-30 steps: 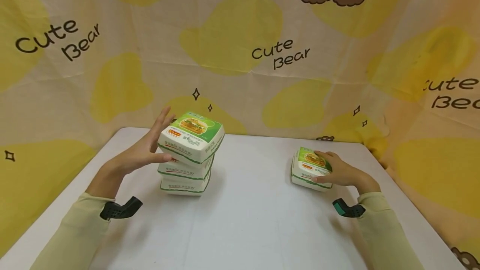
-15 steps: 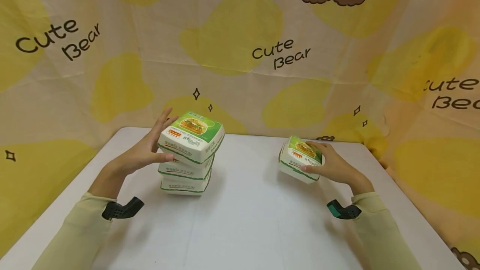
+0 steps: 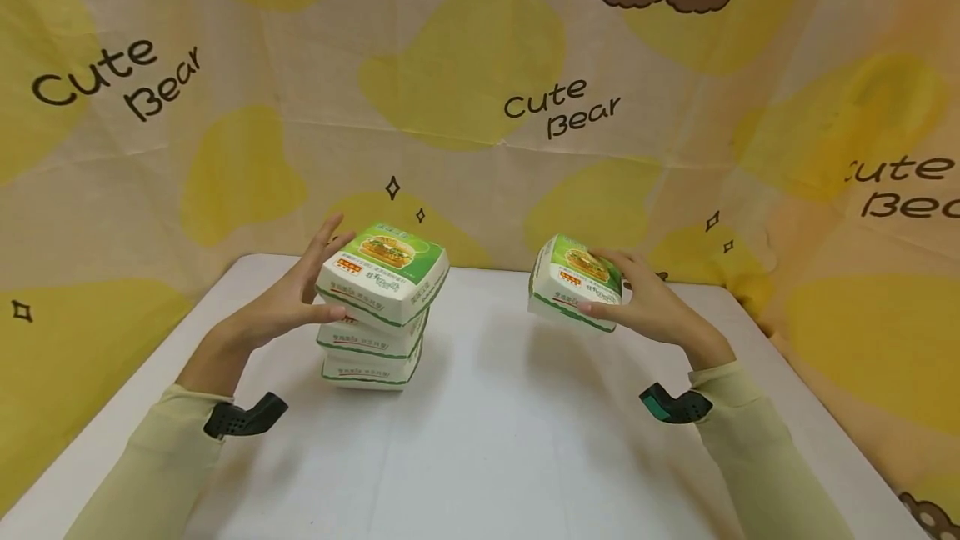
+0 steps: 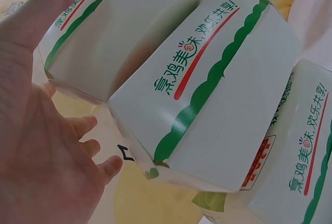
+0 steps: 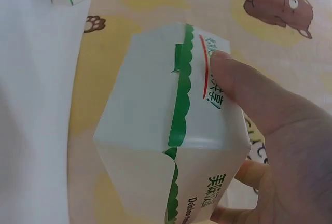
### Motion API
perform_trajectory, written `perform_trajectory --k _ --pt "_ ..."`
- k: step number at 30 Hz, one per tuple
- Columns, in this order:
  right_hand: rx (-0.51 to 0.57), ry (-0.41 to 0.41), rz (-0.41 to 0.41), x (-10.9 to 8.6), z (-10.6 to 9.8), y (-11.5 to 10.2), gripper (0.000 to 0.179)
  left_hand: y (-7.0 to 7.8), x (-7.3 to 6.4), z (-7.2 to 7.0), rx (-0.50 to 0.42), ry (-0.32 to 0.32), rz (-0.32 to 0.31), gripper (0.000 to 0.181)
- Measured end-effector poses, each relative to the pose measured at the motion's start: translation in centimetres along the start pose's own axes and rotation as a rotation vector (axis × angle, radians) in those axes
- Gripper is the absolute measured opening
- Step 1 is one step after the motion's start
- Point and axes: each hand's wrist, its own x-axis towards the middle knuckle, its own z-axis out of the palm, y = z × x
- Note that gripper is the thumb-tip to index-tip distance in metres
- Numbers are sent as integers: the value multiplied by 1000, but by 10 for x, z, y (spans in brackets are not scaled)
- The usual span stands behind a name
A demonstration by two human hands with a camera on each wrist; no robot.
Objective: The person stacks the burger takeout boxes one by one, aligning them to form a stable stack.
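Note:
In the head view, a stack of three white-and-green burger boxes stands at the left of the white table. The top box (image 3: 384,273) sits turned and slightly off-line over the middle box (image 3: 367,338) and the bottom box (image 3: 367,369). My left hand (image 3: 281,302) is spread beside the stack, its thumb along the top box's near side; in the left wrist view several fingertips (image 4: 110,168) show free of the cardboard. Another burger box (image 3: 573,282) hangs tilted above the table, gripped by my right hand (image 3: 648,302). Its thumb (image 5: 244,86) presses the printed side; the other fingers are partly hidden behind.
The white table (image 3: 480,440) reaches back to a yellow patterned cloth (image 3: 465,65) hanging behind and along the sides. Between the stack and the held box lies a stretch of bare tabletop. Both wrists carry a black camera mount (image 3: 246,415).
My right hand has lifted its burger box off the table and carried it left and upward, toward the stack. My left hand and the stack have stayed almost still.

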Motion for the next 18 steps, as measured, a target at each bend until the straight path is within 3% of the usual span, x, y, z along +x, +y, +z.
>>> perform_trajectory --k 6,18 --pt "-30 0 -12 8 -2 -26 88 0 1 3 -10 11 1 117" --pt "27 -27 -96 26 -5 -77 88 -3 2 4 -60 15 22 108"
